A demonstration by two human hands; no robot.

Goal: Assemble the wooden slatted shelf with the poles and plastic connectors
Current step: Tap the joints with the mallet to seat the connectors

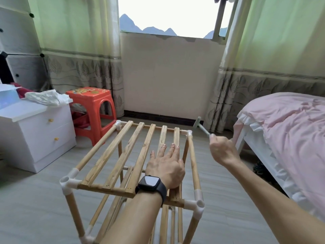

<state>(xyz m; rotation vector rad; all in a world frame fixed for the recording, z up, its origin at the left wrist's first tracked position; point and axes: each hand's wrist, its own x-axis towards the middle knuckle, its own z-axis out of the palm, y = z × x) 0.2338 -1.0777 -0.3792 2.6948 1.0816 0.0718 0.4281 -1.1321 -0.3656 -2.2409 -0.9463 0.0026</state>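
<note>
The wooden slatted shelf (121, 155) stands upright on the floor, with poles joined by white plastic connectors at its corners, such as the near-left one (67, 182) and the far-right one (189, 133). My left hand (166, 164), a black watch on its wrist, lies flat with straight fingers on the right-hand slats of the top tier. My right hand (222, 149) grips the handle of a small hammer (199, 125), raised to the right of the far-right connector. A lower tier of slats shows beneath.
A white drawer cabinet (35, 134) with a crumpled bag on top stands at left, an orange plastic stool (93, 110) behind it. A bed with a pink cover (288, 131) fills the right. Curtains and a wall lie beyond.
</note>
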